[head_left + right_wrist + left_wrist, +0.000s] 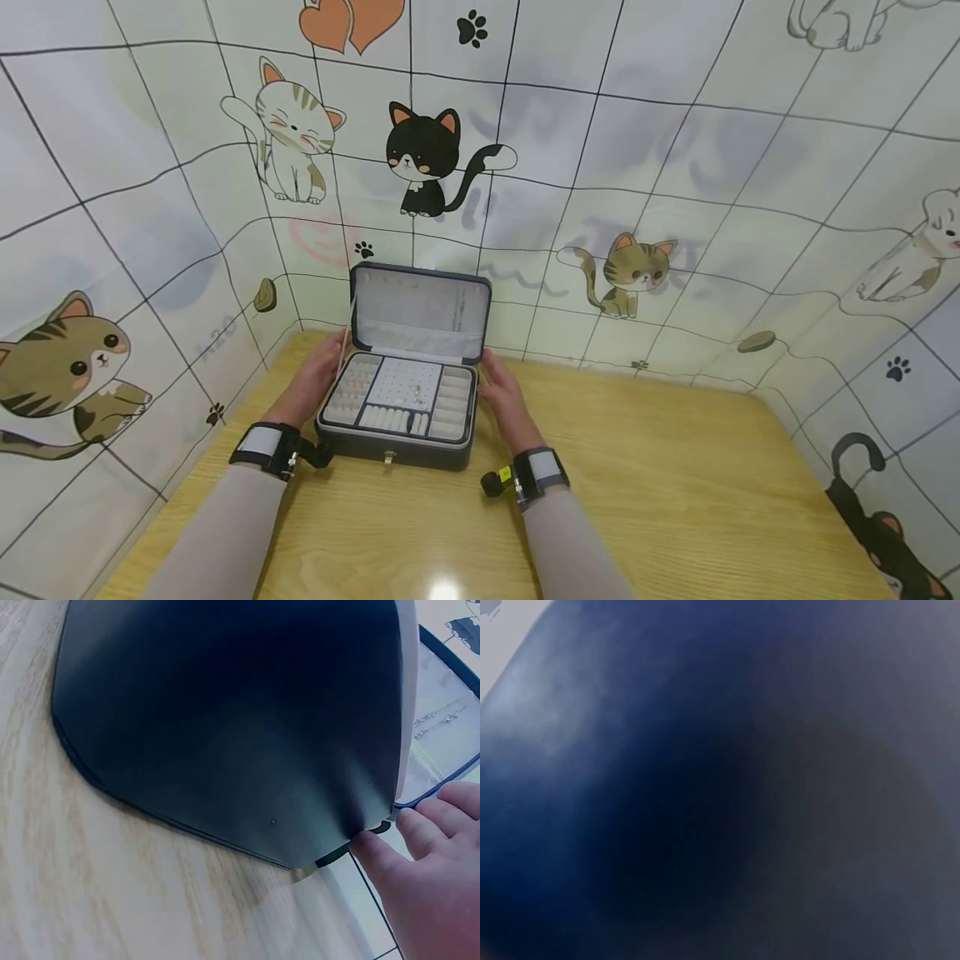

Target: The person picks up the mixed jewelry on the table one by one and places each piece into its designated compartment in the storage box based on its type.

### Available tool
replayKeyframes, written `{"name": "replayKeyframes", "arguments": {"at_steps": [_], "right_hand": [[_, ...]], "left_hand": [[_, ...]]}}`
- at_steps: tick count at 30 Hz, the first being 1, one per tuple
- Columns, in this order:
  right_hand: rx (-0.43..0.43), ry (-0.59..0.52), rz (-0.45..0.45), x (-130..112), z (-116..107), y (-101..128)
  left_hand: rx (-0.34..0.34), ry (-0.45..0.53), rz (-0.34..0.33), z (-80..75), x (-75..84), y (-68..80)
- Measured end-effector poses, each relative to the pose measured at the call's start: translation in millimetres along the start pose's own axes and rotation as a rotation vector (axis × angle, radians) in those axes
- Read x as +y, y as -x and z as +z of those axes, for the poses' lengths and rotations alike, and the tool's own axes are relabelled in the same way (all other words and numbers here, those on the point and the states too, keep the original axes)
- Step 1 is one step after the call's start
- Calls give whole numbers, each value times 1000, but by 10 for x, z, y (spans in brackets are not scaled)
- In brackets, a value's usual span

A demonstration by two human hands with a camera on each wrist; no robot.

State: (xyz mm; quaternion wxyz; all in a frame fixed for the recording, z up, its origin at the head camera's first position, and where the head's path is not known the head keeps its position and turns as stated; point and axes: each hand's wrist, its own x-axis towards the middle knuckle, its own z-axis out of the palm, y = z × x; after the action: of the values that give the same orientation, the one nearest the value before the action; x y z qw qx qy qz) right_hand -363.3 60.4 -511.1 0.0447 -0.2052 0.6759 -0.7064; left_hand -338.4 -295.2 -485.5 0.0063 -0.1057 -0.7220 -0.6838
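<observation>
A dark blue jewellery box (390,447) stands open on the wooden table (675,483), its lid (420,312) upright at the back. Inside are pale padded compartments and a white dotted panel (405,385). My left hand (318,379) lies along the box's left side, fingers reaching toward the back corner. My right hand (501,392) lies against the right side. In the right wrist view my right hand's fingertips (375,844) touch the rear corner of the dark box wall (225,727), next to the lid's lining (442,727). The left wrist view shows only a blurred blue box surface (667,787).
Curtain walls printed with cartoon cats (423,158) close in the table on the left, back and right. Bare wood lies to the right of the box and in front of it. A small metal clasp (388,457) hangs on the box's front.
</observation>
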Motion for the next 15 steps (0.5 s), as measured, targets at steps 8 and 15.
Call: {"name": "replayKeyframes", "arguments": {"at_steps": [8,15], "right_hand": [[-2,-28,-3,-26,27,14],[13,-53,-22,-1,41,8]], "left_hand": [[10,19,10,-7,-12,-4],[24,102,17,27,-59,10]]}}
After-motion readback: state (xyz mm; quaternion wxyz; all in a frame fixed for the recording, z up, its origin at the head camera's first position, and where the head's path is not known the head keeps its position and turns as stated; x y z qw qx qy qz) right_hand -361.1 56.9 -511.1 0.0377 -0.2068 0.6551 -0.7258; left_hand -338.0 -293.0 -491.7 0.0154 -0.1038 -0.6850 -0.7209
